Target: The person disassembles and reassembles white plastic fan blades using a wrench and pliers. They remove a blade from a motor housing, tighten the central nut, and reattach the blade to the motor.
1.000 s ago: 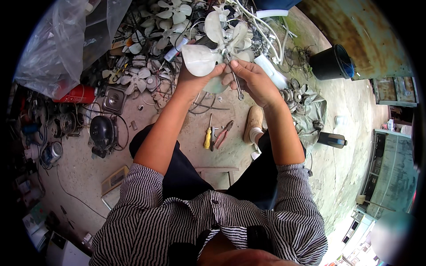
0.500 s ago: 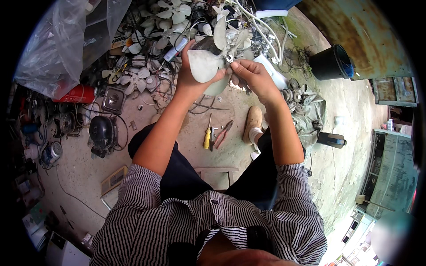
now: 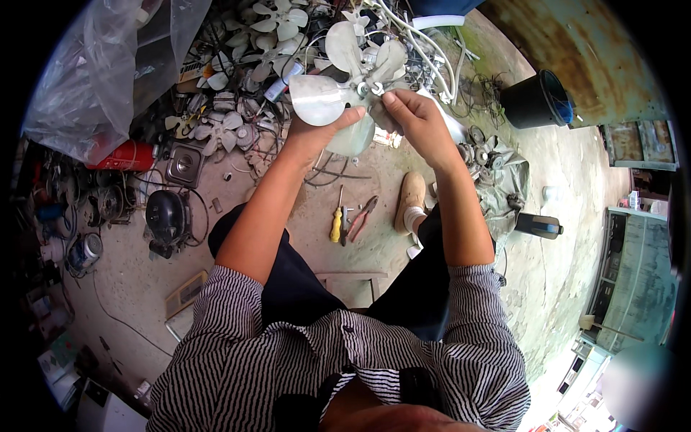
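Note:
In front of me, over the far part of the floor, I hold up a pale metal fan blade point(image 3: 317, 101) with rounded, dusty vanes. My left hand point(image 3: 320, 132) grips it from below, thumb across the lower vanes and the other fingers hidden behind. My right hand point(image 3: 416, 119) pinches a small wrench point(image 3: 377, 88) between thumb and fingers; its open jaw stands just right of the hub nut, apart from it. Most of the wrench's shank is hidden by the hand. On the floor between my knees lie a yellow-handled screwdriver point(image 3: 336, 225) and red-handled pliers point(image 3: 358, 227).
A heap of fan blades point(image 3: 282, 20), small motors and wires spreads beyond my hands. A black compressor point(image 3: 168, 214) and a red cylinder point(image 3: 124, 155) stand to the left. At the right are a black bucket point(image 3: 529, 104) and a grey sheet point(image 3: 507, 180) with parts on it.
The fan blade has tilted and shifted slightly left, so its face shows more fully. The wrench jaw has come off the hub, and my right hand has moved slightly right.

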Available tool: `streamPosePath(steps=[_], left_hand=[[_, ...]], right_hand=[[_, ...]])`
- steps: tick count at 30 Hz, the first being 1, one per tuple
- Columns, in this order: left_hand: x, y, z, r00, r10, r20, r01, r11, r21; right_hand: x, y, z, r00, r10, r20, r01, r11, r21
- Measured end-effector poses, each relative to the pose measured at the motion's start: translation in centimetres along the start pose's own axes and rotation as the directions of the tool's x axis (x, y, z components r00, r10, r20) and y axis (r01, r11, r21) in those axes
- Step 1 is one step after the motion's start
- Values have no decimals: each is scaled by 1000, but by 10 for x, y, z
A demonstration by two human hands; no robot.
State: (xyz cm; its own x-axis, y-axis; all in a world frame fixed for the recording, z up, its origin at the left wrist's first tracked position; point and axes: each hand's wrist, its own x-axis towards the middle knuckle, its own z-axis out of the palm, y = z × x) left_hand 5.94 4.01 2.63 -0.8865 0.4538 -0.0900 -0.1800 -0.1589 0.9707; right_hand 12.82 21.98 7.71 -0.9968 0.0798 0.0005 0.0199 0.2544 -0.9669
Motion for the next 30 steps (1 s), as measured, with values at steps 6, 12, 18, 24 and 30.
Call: streamPosePath(steps=[6,12,18,24,30], left_hand=[[-8,21,4,998,-57,30,59,995,-84],[-4,7,-3,1000,-26,-14,25,998,-54],[2,1,-4,940,335,-59,-320,930,183],[1,0,-6,902,429,-46,-367,820,439],[-5,7,-6,928,370,-35,-321,846,425]], right_hand=[[-4,-13,11,965,220,146,-250,939,237],[-3,-17,19,959,225,173,-267,920,287],[-2,-12,17,949,225,219,-293,885,361],[-5,-23,26,923,286,255,-379,782,494],[-3,-14,18,943,269,196,-321,889,328]])
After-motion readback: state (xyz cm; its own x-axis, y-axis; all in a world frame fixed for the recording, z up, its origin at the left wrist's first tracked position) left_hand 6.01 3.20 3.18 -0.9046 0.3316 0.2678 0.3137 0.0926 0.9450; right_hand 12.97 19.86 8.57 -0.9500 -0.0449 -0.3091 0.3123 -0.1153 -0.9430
